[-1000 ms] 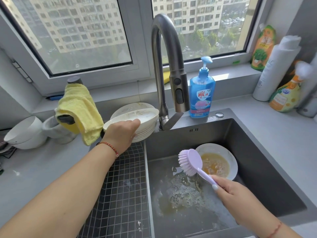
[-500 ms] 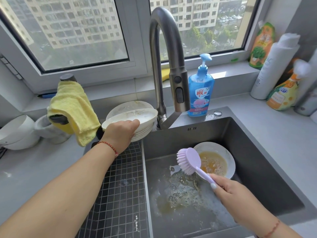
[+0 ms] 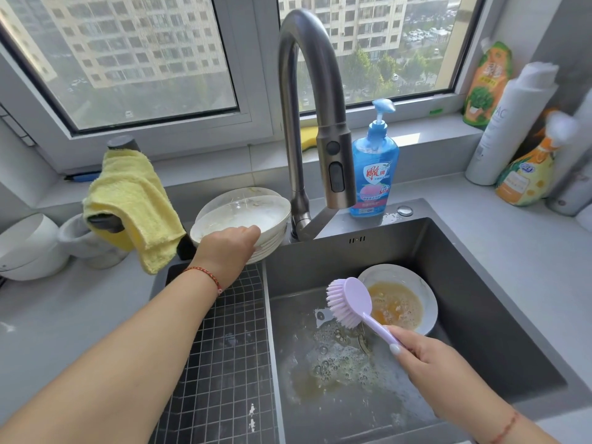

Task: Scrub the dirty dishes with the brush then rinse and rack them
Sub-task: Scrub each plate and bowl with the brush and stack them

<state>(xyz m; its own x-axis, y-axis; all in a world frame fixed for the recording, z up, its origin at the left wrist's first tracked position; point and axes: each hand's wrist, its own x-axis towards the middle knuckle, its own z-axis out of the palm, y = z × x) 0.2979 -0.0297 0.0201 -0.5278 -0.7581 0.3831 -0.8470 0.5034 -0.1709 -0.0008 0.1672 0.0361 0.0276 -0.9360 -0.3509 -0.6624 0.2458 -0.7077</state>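
A stack of dirty white dishes [image 3: 253, 216] stands at the back of the grid rack [image 3: 224, 363], left of the sink. My left hand [image 3: 226, 248] grips the near rim of the top dish, fingers curled over its edge. My right hand [image 3: 426, 357] holds the handle of a lilac dish brush [image 3: 350, 302], whose bristled head hangs over the sink facing left. In the sink's back right lies a white bowl [image 3: 416, 283] holding yellowish liquid. Foamy dirty water pools on the sink [image 3: 480, 283] floor.
The tall grey faucet [image 3: 307, 107] arches over the sink's back edge. A blue soap bottle [image 3: 374, 174] stands behind it. A yellow cloth [image 3: 131, 200] hangs at the left, beside white bowls [image 3: 28, 245] on the counter. Bottles [image 3: 512, 129] crowd the right corner.
Both hands stay almost in place. My left hand keeps its hold on the top dish's rim, and the brush stays above the sink. The camera view has shifted slightly.
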